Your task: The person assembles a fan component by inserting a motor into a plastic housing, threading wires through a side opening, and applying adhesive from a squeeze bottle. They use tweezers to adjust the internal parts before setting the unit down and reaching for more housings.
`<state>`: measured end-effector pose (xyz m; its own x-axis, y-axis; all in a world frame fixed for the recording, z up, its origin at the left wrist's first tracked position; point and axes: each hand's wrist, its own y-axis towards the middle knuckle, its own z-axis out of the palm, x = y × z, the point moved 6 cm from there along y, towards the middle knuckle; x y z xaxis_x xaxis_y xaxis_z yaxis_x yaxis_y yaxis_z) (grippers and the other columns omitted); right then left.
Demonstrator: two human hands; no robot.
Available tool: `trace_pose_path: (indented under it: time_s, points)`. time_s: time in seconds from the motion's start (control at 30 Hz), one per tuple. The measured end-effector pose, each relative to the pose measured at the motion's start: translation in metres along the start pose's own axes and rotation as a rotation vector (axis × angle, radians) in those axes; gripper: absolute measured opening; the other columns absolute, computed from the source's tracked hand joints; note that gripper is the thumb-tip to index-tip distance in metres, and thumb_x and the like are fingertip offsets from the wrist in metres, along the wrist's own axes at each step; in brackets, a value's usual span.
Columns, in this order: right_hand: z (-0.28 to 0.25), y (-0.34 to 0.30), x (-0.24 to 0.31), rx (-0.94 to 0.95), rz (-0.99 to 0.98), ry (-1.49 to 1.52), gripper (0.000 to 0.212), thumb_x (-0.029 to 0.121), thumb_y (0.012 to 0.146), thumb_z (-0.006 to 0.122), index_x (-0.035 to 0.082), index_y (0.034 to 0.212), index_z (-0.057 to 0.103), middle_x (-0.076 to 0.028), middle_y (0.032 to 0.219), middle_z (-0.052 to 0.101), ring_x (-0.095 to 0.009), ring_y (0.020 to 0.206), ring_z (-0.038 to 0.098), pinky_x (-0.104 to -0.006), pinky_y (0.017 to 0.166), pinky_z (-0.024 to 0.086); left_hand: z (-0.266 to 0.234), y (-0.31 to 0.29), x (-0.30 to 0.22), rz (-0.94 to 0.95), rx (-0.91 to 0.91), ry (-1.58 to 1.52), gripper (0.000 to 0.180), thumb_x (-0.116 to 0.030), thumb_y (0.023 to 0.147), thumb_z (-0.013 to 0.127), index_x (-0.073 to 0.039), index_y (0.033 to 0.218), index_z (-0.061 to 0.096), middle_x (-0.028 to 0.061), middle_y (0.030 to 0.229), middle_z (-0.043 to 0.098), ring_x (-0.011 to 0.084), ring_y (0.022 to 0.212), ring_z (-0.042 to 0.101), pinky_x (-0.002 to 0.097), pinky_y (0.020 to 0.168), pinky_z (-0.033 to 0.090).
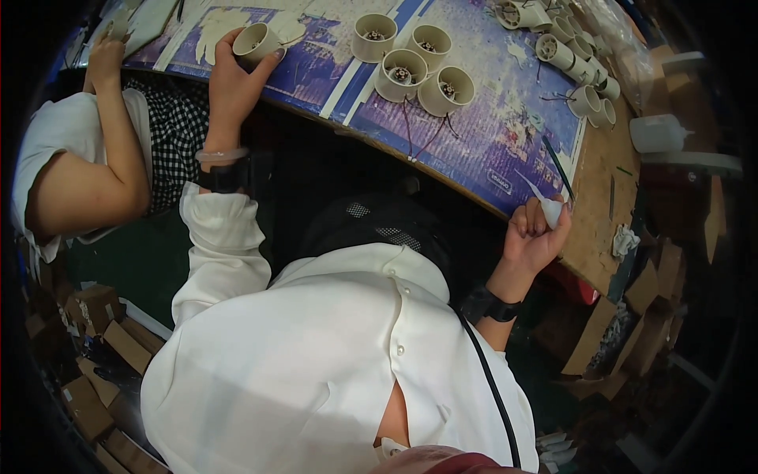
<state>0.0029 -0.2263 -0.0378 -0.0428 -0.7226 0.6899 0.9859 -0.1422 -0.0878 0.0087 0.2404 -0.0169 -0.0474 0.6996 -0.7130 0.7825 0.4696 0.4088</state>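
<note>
the person's left hand [234,88] was curved around a cream cup [251,52], thumb on its right side and fingers on its left, with the cup's open mouth tipped up. this cup was over the far left part of the surface [604,261], in front of a pale patch [212,35] on the blue and purple sheet [474,154] that covered much of it. the right hand [530,243] was at the near right edge, its thumb and fingers closed on a white pointed piece [552,212], whose thin tip pointed to the far left.

between the two hands, but farther away, four open cups [404,85] stood upright in a close group, with metal parts visible inside. dark wires [410,134] trailed from the near ones toward the near edge. on the far right lay a pile of more cups [580,69], many on their sides.

a dark green stick [557,164] lay just beyond the right hand, and a white bottle [659,134] was farther right. a crumpled white wad [625,241] was near the right edge. at the left sat a co-worker [87,178], one bent arm reaching toward the surface; what that person's hand held was unclear.
</note>
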Motion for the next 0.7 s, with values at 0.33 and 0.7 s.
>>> trace_pose_path:
  time_s: [0.33,0.7]
  points:
    - [0.013,-0.004,-0.004,0.027,0.012,0.003,0.022,0.027,0.096,0.053,0.006,0.097,0.058,0.006,0.054,0.033,-0.006,0.049,0.030,-0.0214,0.043,0.025,0.063,-0.001,-0.078,0.772,-0.153,-0.208,0.073,-0.019,0.079,0.074,-0.004,0.138,0.034,0.0179,0.134,0.049,0.0311,0.122,0.049,0.0384,0.101,0.041]
    - [0.015,-0.011,-0.014,-0.014,0.039,0.019,0.023,0.028,0.096,0.052,0.006,0.100,0.059,0.006,0.055,0.034,-0.005,0.049,0.030,-0.0210,0.043,0.024,0.046,0.020,-0.111,0.361,-0.159,-0.104,0.054,-0.008,0.078,0.072,-0.002,0.125,0.047,0.0162,0.115,0.057,0.0327,0.105,0.058,0.0421,0.094,0.045]
